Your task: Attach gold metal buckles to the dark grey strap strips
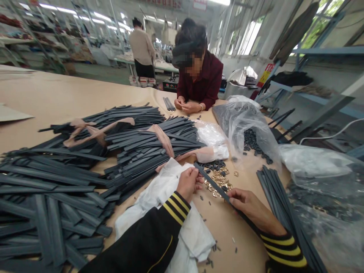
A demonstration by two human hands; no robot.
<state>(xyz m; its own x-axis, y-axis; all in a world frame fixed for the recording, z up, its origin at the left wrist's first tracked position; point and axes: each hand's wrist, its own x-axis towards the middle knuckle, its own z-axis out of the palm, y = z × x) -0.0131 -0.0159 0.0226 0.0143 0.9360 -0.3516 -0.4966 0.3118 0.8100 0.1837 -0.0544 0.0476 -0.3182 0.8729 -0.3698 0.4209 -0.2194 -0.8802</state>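
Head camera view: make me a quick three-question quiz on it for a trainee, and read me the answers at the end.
1. What are the left hand and the right hand both holding? a) a clear plastic bag; b) a dark strip; c) a pair of scissors.
2. True or false: the white cloth lies to the right of the right hand.
3. Fill in the colour: the pale ____ band runs across a bundle of strips on the table.

Key: 1. b. 2. False; it lies beneath the left sleeve, left of the right hand. 3. Pink.
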